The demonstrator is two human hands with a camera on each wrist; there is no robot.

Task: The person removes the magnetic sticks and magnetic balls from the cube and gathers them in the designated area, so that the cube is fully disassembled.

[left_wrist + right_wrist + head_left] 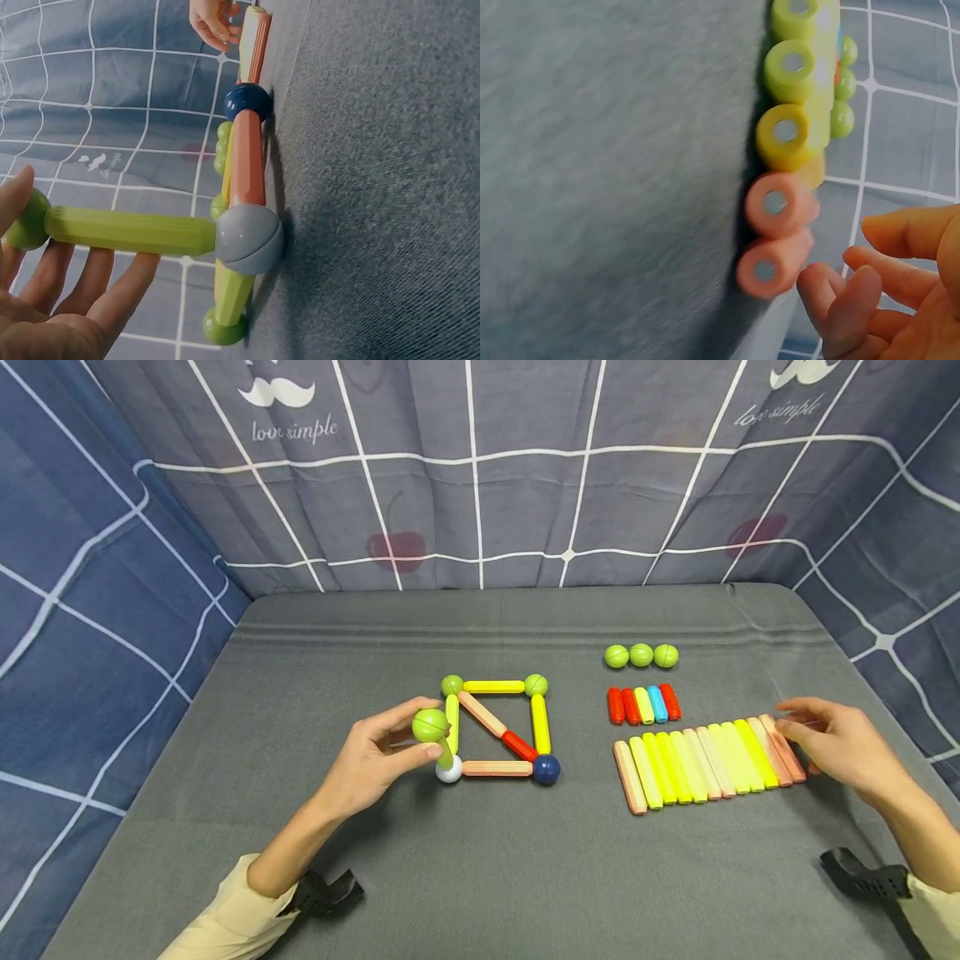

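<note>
My left hand [367, 766] holds a green ball [430, 725] that tops a green magnetic rod [131, 231]; in the left wrist view the thumb lies on the ball, with the fingers along the rod. That rod rises from a white ball [448, 769], the near left corner of a flat square frame of rods and balls. A dark blue ball [546, 769] forms the near right corner. Beside the right end of a row of yellow, green and pink rods [678, 766], my right hand [847, 747] has loosely bent fingers, near the last pink rod [765, 268].
Three green balls [641, 655] line up behind several short red, yellow and blue rods [657, 703] at the right. A pink rod [482, 714] and a red rod [519, 746] cross the frame diagonally. A grid-patterned curtain [517, 510] hangs behind the grey table [480, 877].
</note>
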